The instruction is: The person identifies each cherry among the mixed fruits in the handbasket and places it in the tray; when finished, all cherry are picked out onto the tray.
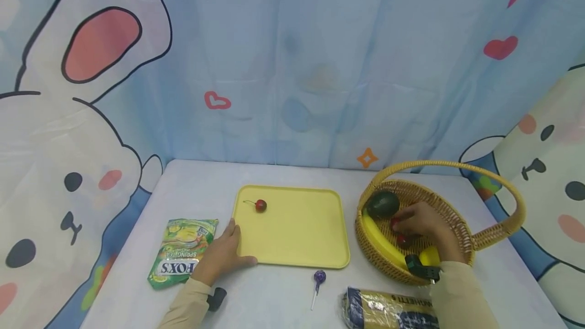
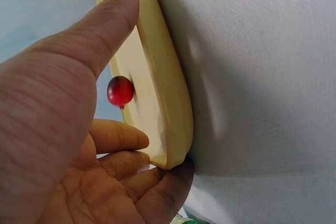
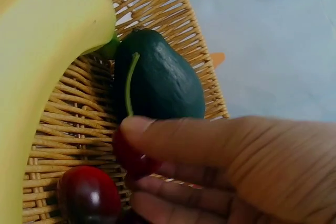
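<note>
My left hand (image 1: pixel 225 254) holds the near left corner of a yellow tray (image 1: pixel 292 227). Its thumb lies on the tray's near rim, and its fingers bend around the corner. One red cherry (image 1: pixel 261 205) with a stem lies on the tray near its far left corner. Inside a wicker basket (image 1: pixel 457 212), my right hand (image 1: pixel 422 220) pinches another cherry (image 3: pixel 131 153) between thumb and fingers, green stem pointing up. Beside it lie a dark green avocado (image 3: pixel 157 77), a banana (image 3: pixel 58 35) and a further dark red cherry (image 3: pixel 89 195).
A yellow fruit (image 1: pixel 429 256) sits at the basket's near side, partly behind the wrist camera. The basket's tall handle (image 1: pixel 457 165) arches over it. Left of the tray lies a green FOX'S bag (image 1: pixel 183 250). A purple lollipop (image 1: pixel 319 278) and a spaghetti pack (image 1: pixel 388 308) lie in front.
</note>
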